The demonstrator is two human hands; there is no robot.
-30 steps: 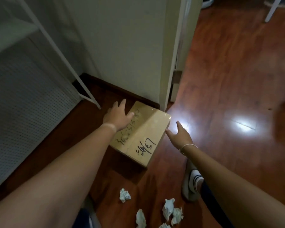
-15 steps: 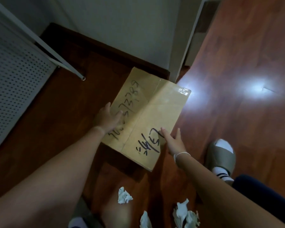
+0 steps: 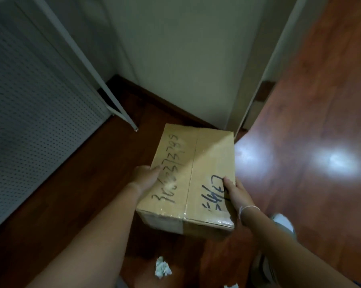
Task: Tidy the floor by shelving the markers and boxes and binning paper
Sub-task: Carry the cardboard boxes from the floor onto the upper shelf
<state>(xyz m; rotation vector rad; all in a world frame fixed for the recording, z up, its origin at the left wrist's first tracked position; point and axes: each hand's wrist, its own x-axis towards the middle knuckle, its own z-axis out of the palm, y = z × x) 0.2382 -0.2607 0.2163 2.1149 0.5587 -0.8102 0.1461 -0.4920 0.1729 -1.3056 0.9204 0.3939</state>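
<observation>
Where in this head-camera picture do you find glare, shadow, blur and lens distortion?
Head view: bright glare patches on the glossy wooden floor; deep shadow under the cardboard box and along the dim perforated panel; slight motion blur softens the box's writing and the crumpled paper; wide-angle distortion bends the white shelf leg and door frame.

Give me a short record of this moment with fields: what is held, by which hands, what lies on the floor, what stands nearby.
held: cardboard box, taped shut, black handwriting on top
left hand: grips the box's left side, thumb on top
right hand: grips the box's right side, thumb on top
floor: crumpled paper near the feet; another scrap at the bottom edge
nearby: white perforated shelf panel on the left
</observation>
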